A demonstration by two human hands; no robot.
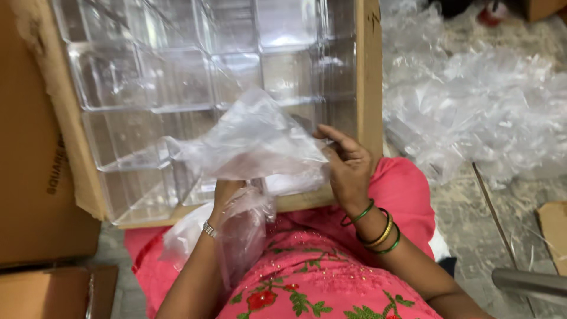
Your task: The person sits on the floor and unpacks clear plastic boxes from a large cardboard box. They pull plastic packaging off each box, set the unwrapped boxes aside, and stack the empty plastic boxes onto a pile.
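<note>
A crumpled clear plastic bag [251, 142] is held up over my lap, in front of an open cardboard box [369, 88]. My left hand [227, 192] grips the bag from below, partly wrapped in the film, with a watch on the wrist. My right hand [348, 168] holds the bag's right edge, fingers bent, with green and gold bangles on the wrist. The box is packed with several clear plastic containers [177, 77] standing side by side. What is inside the bag cannot be made out.
A large heap of loose clear plastic bags [478, 106] lies on the floor to the right. Another cardboard box [35, 177] stands at the left, with one more below it. A metal bar [531, 283] shows at the lower right.
</note>
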